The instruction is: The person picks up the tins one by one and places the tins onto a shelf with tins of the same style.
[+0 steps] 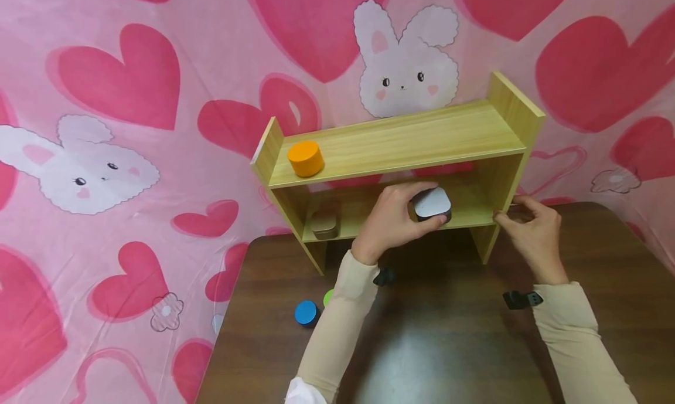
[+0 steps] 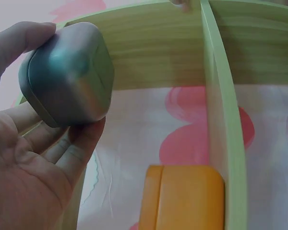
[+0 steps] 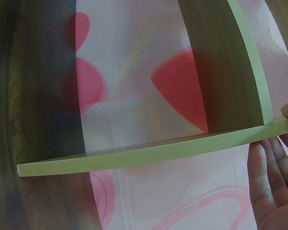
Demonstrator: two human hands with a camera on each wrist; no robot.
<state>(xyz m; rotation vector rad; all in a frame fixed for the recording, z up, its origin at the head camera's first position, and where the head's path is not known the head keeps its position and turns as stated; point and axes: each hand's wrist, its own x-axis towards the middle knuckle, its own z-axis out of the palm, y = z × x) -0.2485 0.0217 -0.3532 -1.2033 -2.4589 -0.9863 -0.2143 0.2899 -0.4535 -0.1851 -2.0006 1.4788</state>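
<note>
My left hand (image 1: 390, 219) grips a small silver tin (image 1: 432, 203) with rounded corners, thumb on one side and fingers on the other. The tin is in front of the lower board of a wooden shelf (image 1: 411, 137), tilted in the left wrist view, apart from the board there. My right hand (image 1: 535, 234) pinches the front edge of the shelf's right side panel (image 3: 149, 152), thumb and fingers on opposite faces. Left of my left hand, a gold-orange tin (image 2: 185, 201) stands on the lower board. On the top board sits a round orange tin (image 1: 306, 159).
The shelf stands on a dark brown table (image 1: 443, 333), before a pink cloth (image 1: 211, 52) with hearts and rabbits. A round blue tin (image 1: 306, 313) lies on the table at the left. Beside it a green item (image 1: 328, 297) is mostly hidden behind my left sleeve (image 1: 337, 328).
</note>
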